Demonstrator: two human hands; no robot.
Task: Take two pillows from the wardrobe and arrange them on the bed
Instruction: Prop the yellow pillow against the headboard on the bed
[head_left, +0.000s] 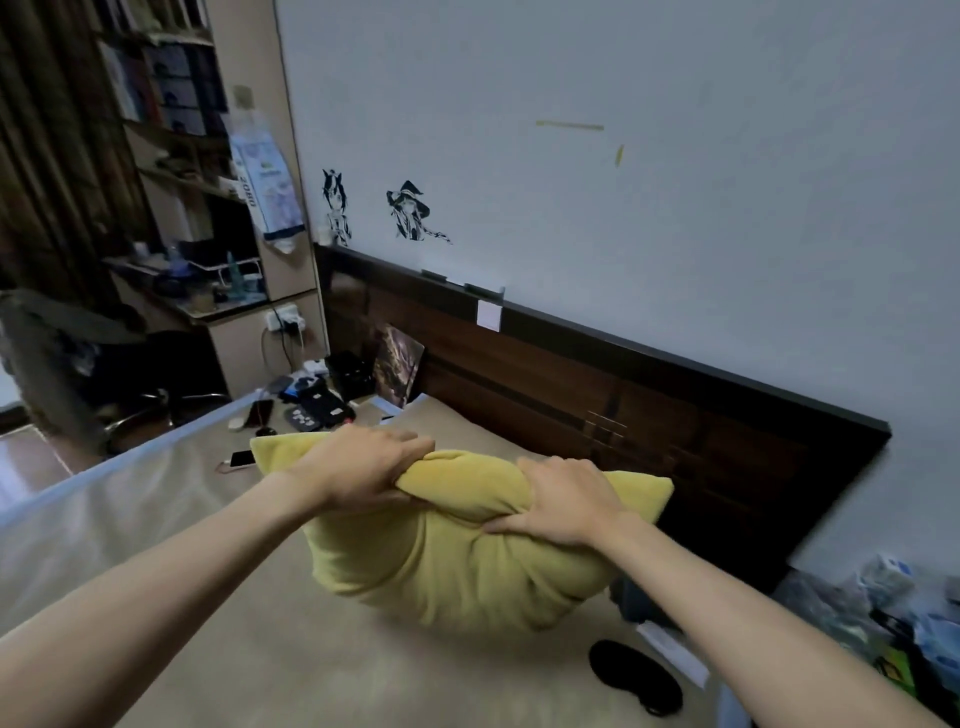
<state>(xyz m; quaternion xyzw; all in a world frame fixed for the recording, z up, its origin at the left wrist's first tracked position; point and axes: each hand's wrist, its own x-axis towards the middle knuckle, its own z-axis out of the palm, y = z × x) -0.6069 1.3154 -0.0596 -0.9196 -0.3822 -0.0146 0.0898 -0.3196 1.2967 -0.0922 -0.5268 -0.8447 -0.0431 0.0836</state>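
Both bare forearms reach in from the bottom corners, and both hands are clenched on the upper edge of a yellow pillow. On that edge the left hand bunches the fabric near the pillow's left corner, fingers curled over the top. Toward the right corner, the right hand pinches a fold of the same edge, thumb on the near side. The pillow hangs from this grip with its lower part resting on the bed, roughly mid-mattress and a little short of the dark wooden headboard.

Near the right forearm, a black eye mask lies on the beige sheet. A phone lies on the sheet just left of the pillow's left corner. Beyond it, past the head end of the bed, a low surface holds a clutter of small dark items, too blurred to name. Two black figure stickers sit on the white wall above the headboard. At far left stand a bookshelf and a cluttered worktop, with an office chair in front.
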